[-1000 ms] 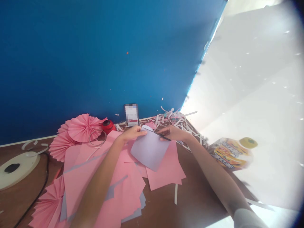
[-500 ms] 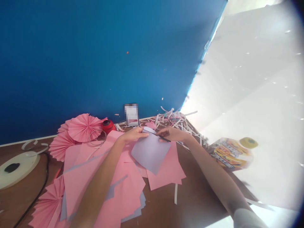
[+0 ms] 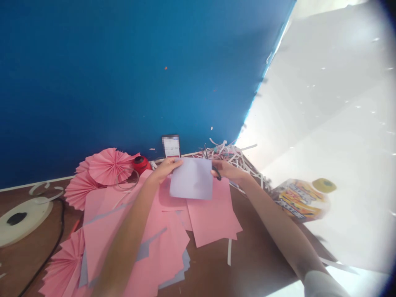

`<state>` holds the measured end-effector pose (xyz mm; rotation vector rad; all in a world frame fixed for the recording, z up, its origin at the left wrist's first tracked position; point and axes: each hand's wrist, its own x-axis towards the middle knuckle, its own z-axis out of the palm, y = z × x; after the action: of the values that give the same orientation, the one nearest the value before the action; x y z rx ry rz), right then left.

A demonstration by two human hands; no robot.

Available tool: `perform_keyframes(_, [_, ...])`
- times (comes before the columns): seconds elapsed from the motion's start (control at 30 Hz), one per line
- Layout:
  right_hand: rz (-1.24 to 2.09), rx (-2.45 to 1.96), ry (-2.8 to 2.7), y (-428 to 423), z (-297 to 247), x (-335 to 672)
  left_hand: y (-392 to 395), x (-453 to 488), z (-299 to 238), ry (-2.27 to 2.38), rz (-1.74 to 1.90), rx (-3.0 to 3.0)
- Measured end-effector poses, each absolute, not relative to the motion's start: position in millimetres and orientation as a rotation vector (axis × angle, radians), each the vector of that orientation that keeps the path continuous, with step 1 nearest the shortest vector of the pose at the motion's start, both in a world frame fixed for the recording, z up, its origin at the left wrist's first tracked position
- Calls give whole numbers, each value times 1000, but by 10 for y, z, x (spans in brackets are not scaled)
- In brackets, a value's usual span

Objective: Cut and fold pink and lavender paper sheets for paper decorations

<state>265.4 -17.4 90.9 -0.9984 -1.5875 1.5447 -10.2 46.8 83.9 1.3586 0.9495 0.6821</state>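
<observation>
A lavender sheet of paper [image 3: 191,181] is held up near the middle of the table, its lower edge over pink sheets. My left hand [image 3: 166,169] is closed on its upper left side, thumb on the front. At the sheet's right edge, my right hand [image 3: 227,170] is closed around dark-handled scissors [image 3: 218,173]. The scissor blades point up and away, toward the wall, beyond the sheet. Whether the right fingers also pinch the paper is hard to see. Beneath and to the left lie overlapping pink sheets [image 3: 173,247] with lavender pieces among them.
Folded pink paper fans [image 3: 113,165] lie at the left, beside a red round object [image 3: 141,164]. A phone [image 3: 171,146] leans against the blue wall. Shredded paper strips [image 3: 230,154] heap behind my right hand. A yellow-capped bottle [image 3: 301,200] stands right; a pale oval device [image 3: 23,220], far left.
The lavender sheet has turned from a slanted, diamond-like position to nearly square and risen slightly. The scissors have swung from lying across its upper edge to pointing upward beside it.
</observation>
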Motion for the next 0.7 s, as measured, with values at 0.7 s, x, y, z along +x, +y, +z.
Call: perform_keyframes(0.7, [1435,-1063,-1755,-97,786,2616,302,-34,982,770,372,1416])
